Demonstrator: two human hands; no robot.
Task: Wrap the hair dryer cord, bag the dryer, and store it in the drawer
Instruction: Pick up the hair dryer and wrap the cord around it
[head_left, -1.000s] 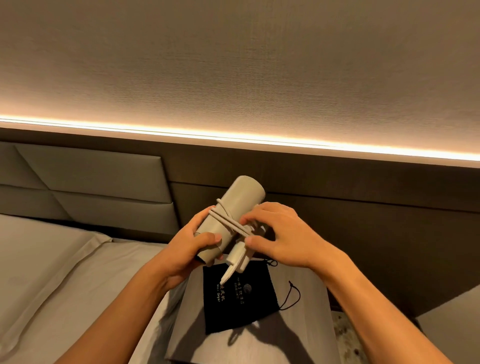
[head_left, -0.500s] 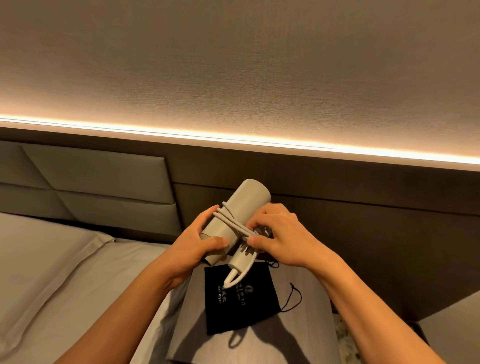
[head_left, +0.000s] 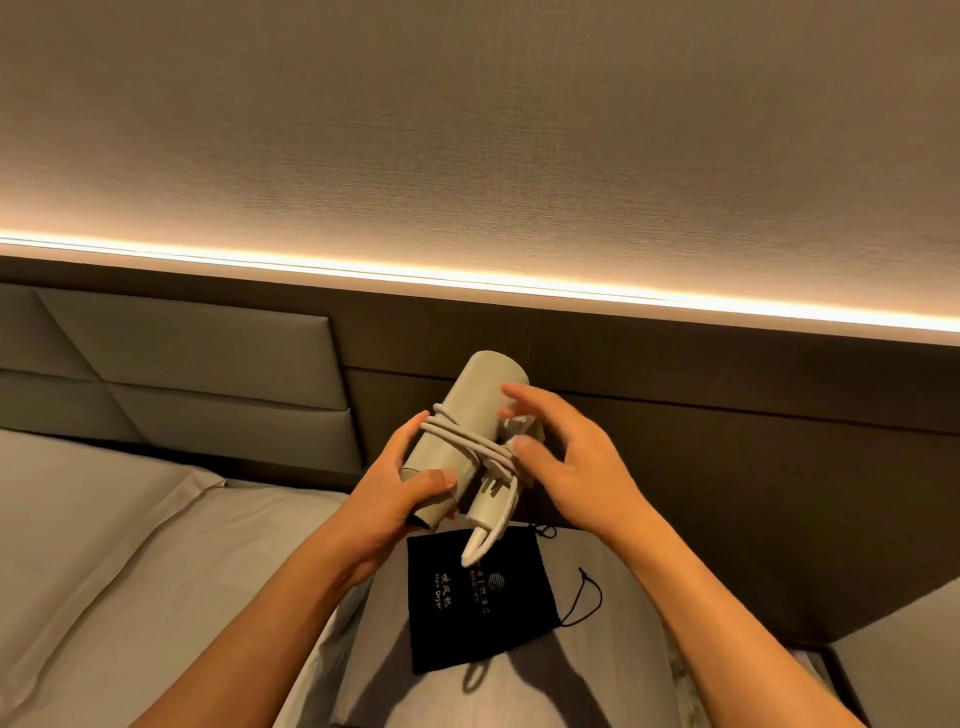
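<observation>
Hair dryer (head_left: 470, 415): barrel axis running 1 to 7 o'clock, cord (head_left: 467, 441) coiled round it. Left hand (head_left: 395, 486) clamped on lower barrel. Right hand (head_left: 566, 460) fingers spread, beside plug. Bag (head_left: 478, 603) flat at 6 o'clock below, on nightstand (head_left: 623, 675).

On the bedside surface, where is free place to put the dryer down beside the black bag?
Bare top of the nightstand lies right of the black bag, beyond its drawstring, and a strip near its front edge. The white bed on the left is open too. Crowded: above the bag, where both hands hold the dryer.
</observation>
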